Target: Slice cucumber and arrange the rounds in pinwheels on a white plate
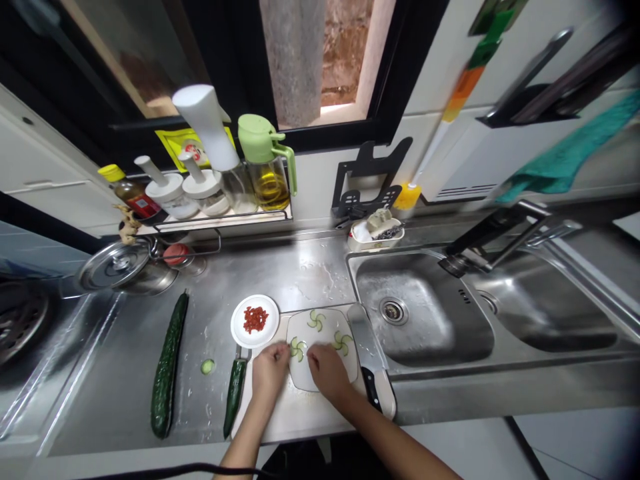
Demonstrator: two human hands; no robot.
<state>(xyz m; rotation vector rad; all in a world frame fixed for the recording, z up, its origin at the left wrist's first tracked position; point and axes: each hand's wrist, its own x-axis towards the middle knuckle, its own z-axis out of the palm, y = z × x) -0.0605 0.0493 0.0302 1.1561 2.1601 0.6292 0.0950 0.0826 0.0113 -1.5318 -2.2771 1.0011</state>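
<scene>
A white square plate (327, 330) lies on a white cutting board (295, 410) at the counter's front edge. Three pinwheel shapes of thin cucumber slices sit on the plate. My left hand (269, 373) is closed at the plate's left edge, its fingers pinching at the left pinwheel (299, 349). My right hand (327, 371) rests on the plate's near half with fingers curled, close to the same pinwheel. What the fingers hold is too small to make out.
A cleaver (369, 347) lies right of the plate, a small dish of red pieces (255, 321) to its upper left. A cut cucumber piece (234, 397), a slice (208, 366) and a whole cucumber (169, 367) lie left. The sink (425, 313) is on the right.
</scene>
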